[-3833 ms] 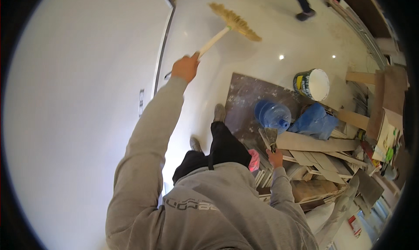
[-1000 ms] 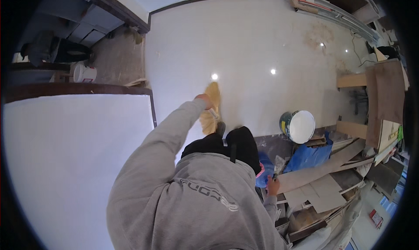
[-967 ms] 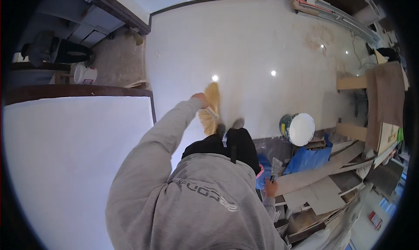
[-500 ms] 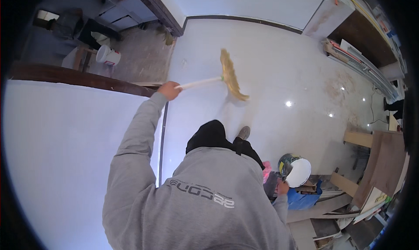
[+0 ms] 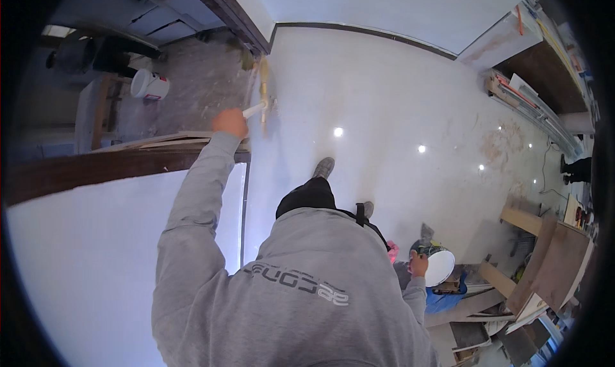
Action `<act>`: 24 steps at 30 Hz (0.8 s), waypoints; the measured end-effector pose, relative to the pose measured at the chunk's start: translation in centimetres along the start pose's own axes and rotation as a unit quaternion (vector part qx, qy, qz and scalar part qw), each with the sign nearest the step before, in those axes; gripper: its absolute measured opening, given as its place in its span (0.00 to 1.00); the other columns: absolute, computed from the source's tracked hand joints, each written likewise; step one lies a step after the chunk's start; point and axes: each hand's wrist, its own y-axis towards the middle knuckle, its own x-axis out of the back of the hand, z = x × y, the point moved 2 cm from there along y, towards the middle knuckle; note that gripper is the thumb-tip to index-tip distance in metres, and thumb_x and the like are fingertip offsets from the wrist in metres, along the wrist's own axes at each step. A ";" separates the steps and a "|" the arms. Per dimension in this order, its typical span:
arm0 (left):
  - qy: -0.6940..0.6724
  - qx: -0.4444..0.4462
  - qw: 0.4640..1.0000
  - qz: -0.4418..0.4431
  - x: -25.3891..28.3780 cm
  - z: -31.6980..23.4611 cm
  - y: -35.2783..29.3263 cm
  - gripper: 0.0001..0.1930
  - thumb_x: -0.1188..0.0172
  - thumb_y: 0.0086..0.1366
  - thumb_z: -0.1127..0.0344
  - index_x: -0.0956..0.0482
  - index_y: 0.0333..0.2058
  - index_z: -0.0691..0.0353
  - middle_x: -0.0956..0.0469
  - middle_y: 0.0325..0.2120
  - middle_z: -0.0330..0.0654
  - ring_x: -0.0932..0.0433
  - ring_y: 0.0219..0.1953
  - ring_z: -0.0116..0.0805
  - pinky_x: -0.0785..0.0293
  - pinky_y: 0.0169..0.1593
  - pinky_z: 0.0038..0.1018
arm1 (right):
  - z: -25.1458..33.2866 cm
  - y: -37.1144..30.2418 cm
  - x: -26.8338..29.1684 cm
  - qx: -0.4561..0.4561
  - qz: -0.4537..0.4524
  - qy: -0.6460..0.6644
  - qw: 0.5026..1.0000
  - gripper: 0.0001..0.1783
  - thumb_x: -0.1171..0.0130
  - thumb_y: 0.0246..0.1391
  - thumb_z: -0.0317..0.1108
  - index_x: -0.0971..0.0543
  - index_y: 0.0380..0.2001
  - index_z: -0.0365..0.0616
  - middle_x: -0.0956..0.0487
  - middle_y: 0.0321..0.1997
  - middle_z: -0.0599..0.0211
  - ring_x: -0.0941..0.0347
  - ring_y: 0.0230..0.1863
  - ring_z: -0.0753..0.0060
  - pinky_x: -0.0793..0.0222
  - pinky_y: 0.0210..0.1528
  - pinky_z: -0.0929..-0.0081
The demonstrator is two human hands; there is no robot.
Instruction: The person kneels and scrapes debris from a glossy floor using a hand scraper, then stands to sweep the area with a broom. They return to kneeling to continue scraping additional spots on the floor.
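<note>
At the left edge of the floor [image 5: 384, 88] is a tan-bristled broom [image 5: 264, 79], its white handle [image 5: 255, 110] gripped by the left hand [image 5: 230, 122]; the right hand [image 5: 418, 263] holds a scraper [image 5: 427, 232] near a white-topped bucket [image 5: 442, 268].

Yellow broom head [image 5: 263, 77], white handle [image 5: 254, 109]; grey sweatshirt [image 5: 288, 312].

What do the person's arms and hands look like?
Long, plain grey sleeves cover both arms down to the wrists, with wrinkles showing on the left one. The left hand and right hand wear no gloves.
</note>
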 end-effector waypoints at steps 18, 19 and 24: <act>-0.101 -0.192 0.970 0.107 -18.6 -26.7 12.8 0.11 0.45 0.58 0.68 0.17 0.36 0.64 0.18 0.37 0.53 0.19 0.44 0.49 0.22 0.46 0.39 | 4.5 -14.0 -6.4 0.042 -0.029 0.014 0.999 0.16 0.37 0.51 0.40 0.31 0.24 0.42 0.31 0.13 0.69 0.34 0.10 0.77 0.39 0.10 0.77; -0.114 -0.212 0.963 0.117 -16.9 -29.3 11.1 0.11 0.45 0.57 0.68 0.17 0.36 0.64 0.18 0.37 0.54 0.20 0.45 0.50 0.22 0.47 0.39 | 3.2 -13.6 -6.0 0.013 -0.029 0.063 0.997 0.15 0.37 0.51 0.39 0.31 0.25 0.42 0.31 0.13 0.70 0.34 0.10 0.77 0.39 0.10 0.77; -0.221 -0.250 0.934 0.130 -11.8 -36.8 5.8 0.15 0.43 0.59 0.59 0.18 0.36 0.64 0.20 0.37 0.56 0.21 0.43 0.53 0.25 0.48 0.41 | 1.2 -14.3 -5.6 0.036 -0.032 0.061 0.997 0.16 0.35 0.50 0.41 0.30 0.25 0.43 0.30 0.13 0.69 0.32 0.11 0.76 0.40 0.12 0.76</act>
